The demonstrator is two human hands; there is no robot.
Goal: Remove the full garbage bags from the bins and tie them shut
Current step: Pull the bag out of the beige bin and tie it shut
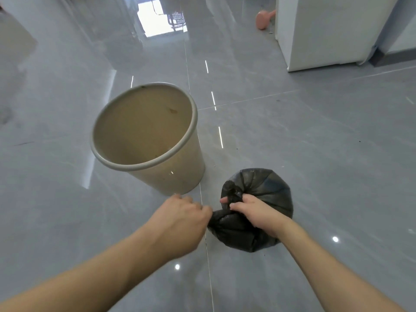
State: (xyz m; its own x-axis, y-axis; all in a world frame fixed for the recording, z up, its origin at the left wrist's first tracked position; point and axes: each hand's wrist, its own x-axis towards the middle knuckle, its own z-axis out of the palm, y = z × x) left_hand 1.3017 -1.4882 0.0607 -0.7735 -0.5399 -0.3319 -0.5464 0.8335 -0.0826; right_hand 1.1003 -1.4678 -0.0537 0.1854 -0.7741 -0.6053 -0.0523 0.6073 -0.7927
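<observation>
A black garbage bag (267, 188) sits on the grey tile floor, right of a beige round bin (180, 174). The bin stands upright with no bag in it, only a few specks on its inner wall. My right hand (256, 212) grips the gathered neck of the bag from above. My left hand (180, 221) is closed on a twisted end of the bag's plastic, pulled out to the left. The bag's mouth is bunched together between both hands.
A white cabinet or appliance (326, 30) stands at the back right. A pink object (264, 19) lies on the floor beside it. The glossy floor (315, 143) stretches wide around the bin and bag.
</observation>
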